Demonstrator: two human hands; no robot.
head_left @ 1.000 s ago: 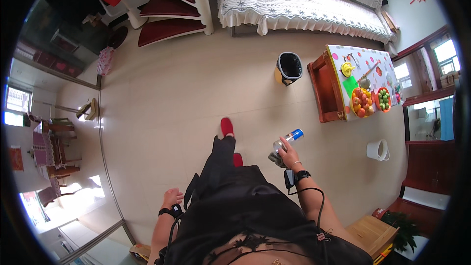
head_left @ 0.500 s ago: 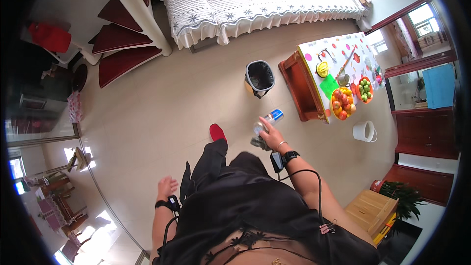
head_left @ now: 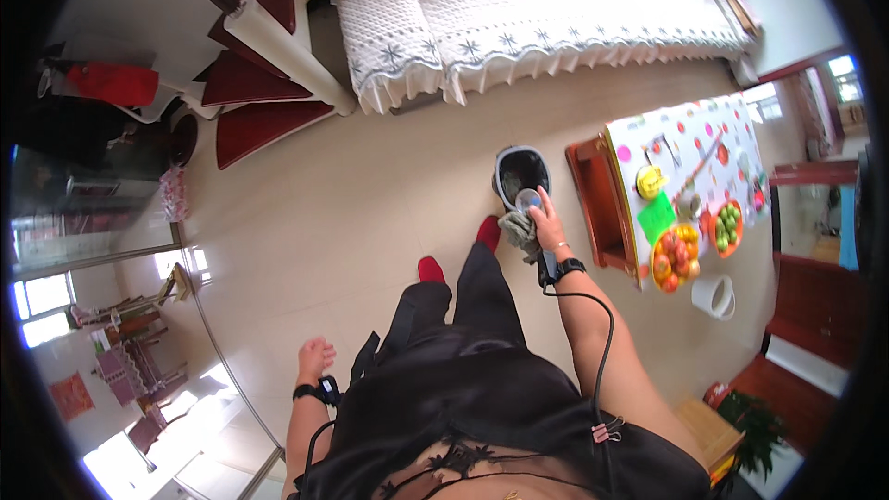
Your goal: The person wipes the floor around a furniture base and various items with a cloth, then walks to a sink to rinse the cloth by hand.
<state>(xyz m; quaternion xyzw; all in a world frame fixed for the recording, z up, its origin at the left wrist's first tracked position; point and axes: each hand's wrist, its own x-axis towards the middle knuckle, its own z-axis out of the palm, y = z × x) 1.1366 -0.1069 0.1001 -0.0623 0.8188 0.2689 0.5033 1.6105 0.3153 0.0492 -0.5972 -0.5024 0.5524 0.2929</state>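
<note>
My right hand (head_left: 550, 222) is closed around a silver can (head_left: 528, 200), whose round end faces up. A crumpled grey-green cloth (head_left: 520, 230) is bunched in the same hand, hanging beside the can. Both are at the near edge of a trash bin (head_left: 501, 172) with a dark liner, and the can overlaps its rim in view. Whether the can touches the bin I cannot tell. My left hand (head_left: 317, 356) is low at my left side, holding nothing, with its fingers loosely bent and apart.
Right of the bin stands a low table (head_left: 607, 171) with an orange basket of fruit (head_left: 676, 257) and a bowl of green fruit (head_left: 728, 227). A white bucket (head_left: 714, 297) is on the floor nearby. A covered sofa (head_left: 565, 14) lies ahead, red stairs (head_left: 269, 130) far left.
I have stepped forward, and my right foot now shows. My right hand has carried the can and cloth forward to the bin, and the can has tipped end-up. My left hand stays low.
</note>
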